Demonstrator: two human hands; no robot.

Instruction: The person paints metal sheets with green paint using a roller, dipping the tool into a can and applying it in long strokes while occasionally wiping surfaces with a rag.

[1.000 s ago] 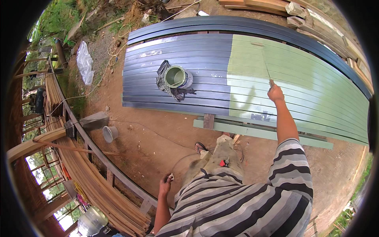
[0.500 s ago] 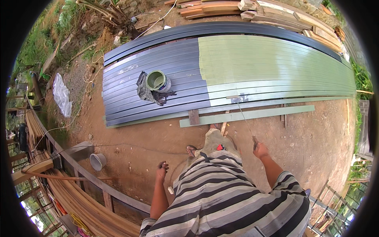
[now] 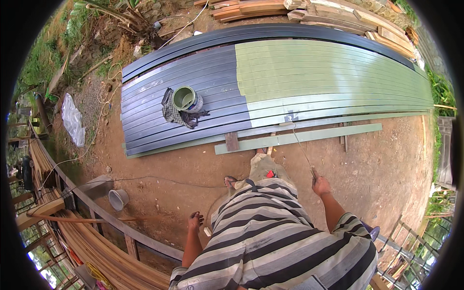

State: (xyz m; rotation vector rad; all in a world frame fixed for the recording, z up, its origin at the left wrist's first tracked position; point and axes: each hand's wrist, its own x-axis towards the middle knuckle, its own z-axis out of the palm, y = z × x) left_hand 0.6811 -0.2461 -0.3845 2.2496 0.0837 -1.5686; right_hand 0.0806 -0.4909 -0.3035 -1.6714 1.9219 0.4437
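Observation:
My right hand (image 3: pixel 321 185) is closed around the handle of a paint roller (image 3: pixel 302 150) with a long thin frame. The roller's narrow head lies at the near edge of a row of dark boards (image 3: pixel 183 77), whose right part is covered in light green paint (image 3: pixel 290 67). Just beyond the roller head a small dark patch (image 3: pixel 291 116) shows through the green. My left hand (image 3: pixel 195 220) hangs low beside my body, fingers loosely bent and apart, with nothing visible in it. A paint bucket (image 3: pixel 187 100) with green inside stands on a checked cloth (image 3: pixel 170 110) on the unpainted boards.
A separate green board (image 3: pixel 299 138) lies along the near side. Left of me are a grey bucket (image 3: pixel 118 199), a thin cable (image 3: pixel 159 178), a rail (image 3: pixel 77 186) and stacked wooden strips (image 3: pixel 106 256). Lumber (image 3: pixel 338 19) is piled beyond the boards.
The roller head has come nearer to me, from the painted boards to their near edge. My right hand has shifted slightly down and right. My left hand has dropped a little lower.

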